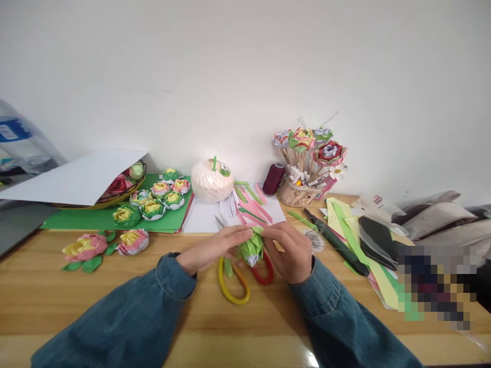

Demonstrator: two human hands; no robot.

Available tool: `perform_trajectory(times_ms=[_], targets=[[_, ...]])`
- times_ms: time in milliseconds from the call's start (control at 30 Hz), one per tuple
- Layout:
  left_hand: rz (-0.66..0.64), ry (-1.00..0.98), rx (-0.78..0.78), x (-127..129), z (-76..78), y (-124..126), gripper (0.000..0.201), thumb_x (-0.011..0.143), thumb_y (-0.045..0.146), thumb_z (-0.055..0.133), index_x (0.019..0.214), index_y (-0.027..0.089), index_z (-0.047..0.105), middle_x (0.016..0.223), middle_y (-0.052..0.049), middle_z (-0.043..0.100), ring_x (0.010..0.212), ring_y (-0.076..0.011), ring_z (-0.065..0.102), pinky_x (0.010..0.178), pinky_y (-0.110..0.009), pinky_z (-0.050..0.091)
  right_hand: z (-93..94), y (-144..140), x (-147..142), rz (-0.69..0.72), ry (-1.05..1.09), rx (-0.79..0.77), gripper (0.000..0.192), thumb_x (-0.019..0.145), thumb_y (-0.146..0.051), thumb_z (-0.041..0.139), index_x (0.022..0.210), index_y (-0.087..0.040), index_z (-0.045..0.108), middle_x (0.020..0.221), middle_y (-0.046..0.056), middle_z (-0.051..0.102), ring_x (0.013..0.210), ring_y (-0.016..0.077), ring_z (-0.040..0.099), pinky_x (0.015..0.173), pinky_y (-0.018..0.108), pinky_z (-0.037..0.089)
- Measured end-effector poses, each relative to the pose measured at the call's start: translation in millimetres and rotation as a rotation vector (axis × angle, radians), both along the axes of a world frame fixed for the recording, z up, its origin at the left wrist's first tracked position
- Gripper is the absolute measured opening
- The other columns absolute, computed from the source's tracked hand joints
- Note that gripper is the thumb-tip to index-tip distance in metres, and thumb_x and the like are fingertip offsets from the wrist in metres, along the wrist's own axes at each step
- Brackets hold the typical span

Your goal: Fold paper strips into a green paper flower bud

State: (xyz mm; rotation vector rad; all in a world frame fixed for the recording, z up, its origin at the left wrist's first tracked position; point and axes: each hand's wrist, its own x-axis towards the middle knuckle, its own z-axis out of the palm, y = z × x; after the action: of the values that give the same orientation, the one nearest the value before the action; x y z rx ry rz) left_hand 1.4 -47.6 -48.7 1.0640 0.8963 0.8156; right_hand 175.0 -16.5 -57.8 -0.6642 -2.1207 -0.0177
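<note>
One left hand [215, 248]: bent loosely, its fingers nearly straight; it has hold of the green paper flower [251, 250] from the left, a fingertip near the top and other fingers lower down, partly hidden.
One right hand [289, 250]: curled, thumb and forefinger nearly together, pinching the flower's upper right edge.
Green paper flower: between the two hands, above the scissors [238, 301]; crisp pointed folds, overlapping like scales, with a whitish tip facing down.
Sleeves [123, 312]: blue denim, cuffs stitched around both wrists.
Scissors: on the table [115, 332], with one yellow and one red looped handle; metal blades partly covered by the left hand.
Paper strips [253, 208]: narrow, flat, pink and green, scattered over a white sheet [201, 217].
Finished flowers [152, 208]: rounded, layered petals in green, yellow and pink, clustered on a smooth green sheet [84, 220].
White ball [210, 181]: round, bumpy and netlike, with a short green stalk.
Thread spool [273, 179]: dark maroon, tightly wound, upright.
Stemmed flowers [330, 152]: crumpled-looking paper heads on thin sticks, in a patterned holder [299, 195].
Table: pale wood with long, streaky grain.
</note>
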Motion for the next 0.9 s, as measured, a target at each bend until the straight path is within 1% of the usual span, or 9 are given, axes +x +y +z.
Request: perform_trajectory(times_ms=[67,133,267,333,400,533,633,767,900], targets=[[-0.091,-0.010,-0.017,0,0.9,-2,0.043,0.073,0.044,0.055,0.108,0.021,0.054,0.098,-0.007,0.058,0.078,-0.0179,0.057,0.056,-0.027,0.047,-0.5,1,1,0.072,-0.007,0.010,0.020,0.077,-0.008,0.048,0.080,-0.022,0.061,0.075,0.004,0.066,0.069,0.0160,0.060,0.059,0.029,0.048],[-0.092,0.035,0.068,2,1.7,-1,0.043,0.071,0.038,0.060,0.110,0.021,0.053,0.101,-0.006,0.057,0.083,-0.0180,0.056,0.062,-0.028,0.047,-0.1,0,1,0.139,0.009,0.007,0.022,0.077,-0.006,0.047,0.081,-0.023,0.060,0.086,0.005,0.066,0.080,0.0170,0.061,0.067,0.031,0.049],[0.162,0.310,0.425,5,-0.7,3,0.039,0.066,0.027,0.064,0.104,0.020,0.055,0.104,-0.005,0.056,0.095,-0.0197,0.052,0.083,-0.032,0.042,3.5,-4,-3,0.059,0.172,-0.125,0.015,0.077,-0.010,0.049,0.082,-0.022,0.057,0.099,0.009,0.060,0.092,0.0200,0.056,0.076,0.036,0.046],[0.338,0.540,0.606,5,-3.4,4,0.039,0.065,0.026,0.064,0.103,0.021,0.056,0.107,-0.006,0.052,0.096,-0.0212,0.052,0.084,-0.034,0.041,5.2,-4,-5,-0.001,0.252,-0.322,0.008,0.079,-0.018,0.049,0.084,-0.020,0.056,0.087,0.007,0.059,0.079,0.0173,0.055,0.069,0.033,0.046],[0.434,0.755,0.727,5,-5.7,4,0.037,0.066,0.025,0.061,0.102,0.023,0.055,0.112,-0.005,0.048,0.093,-0.0214,0.054,0.080,-0.035,0.043,6.1,-2,-8,0.027,0.277,-0.600,0.013,0.083,-0.028,0.047,0.080,-0.018,0.055,0.071,0.003,0.056,0.064,0.0131,0.051,0.059,0.027,0.044],[0.456,0.955,0.819,3,-8.5,2,0.035,0.066,0.020,0.057,0.100,0.022,0.052,0.118,-0.006,0.042,0.091,-0.0224,0.054,0.072,-0.035,0.046,6.7,3,-12,0.261,0.310,-1.036,0.030,0.078,-0.045,0.051,0.068,-0.017,0.051,0.058,-0.002,0.050,0.053,0.0090,0.046,0.052,0.022,0.040],[0.436,0.885,0.811,3,-10.7,3,0.033,0.066,0.018,0.056,0.099,0.021,0.049,0.118,-0.007,0.039,0.094,-0.0221,0.053,0.073,-0.035,0.046,7.4,4,-13,0.332,0.363,-1.136,0.032,0.072,-0.047,0.058,0.066,-0.017,0.050,0.056,-0.004,0.050,0.051,0.0081,0.046,0.052,0.022,0.040],[0.438,0.630,0.802,6,-12.8,6,0.034,0.065,0.012,0.057,0.096,0.020,0.046,0.114,-0.007,0.037,0.107,-0.0206,0.045,0.088,-0.035,0.041,8.8,3,-12,0.321,0.357,-1.115,0.034,0.071,-0.048,0.059,0.063,-0.017,0.050,0.055,-0.004,0.049,0.049,0.0077,0.044,0.050,0.021,0.040],[0.462,0.471,0.722,9,-12.4,6,0.033,0.063,0.009,0.059,0.091,0.020,0.046,0.109,-0.007,0.036,0.110,-0.0208,0.040,0.090,-0.036,0.039,7.7,4,-12,0.337,0.342,-1.103,0.034,0.072,-0.048,0.058,0.063,-0.016,0.049,0.056,-0.003,0.048,0.050,0.0076,0.043,0.050,0.021,0.039]])
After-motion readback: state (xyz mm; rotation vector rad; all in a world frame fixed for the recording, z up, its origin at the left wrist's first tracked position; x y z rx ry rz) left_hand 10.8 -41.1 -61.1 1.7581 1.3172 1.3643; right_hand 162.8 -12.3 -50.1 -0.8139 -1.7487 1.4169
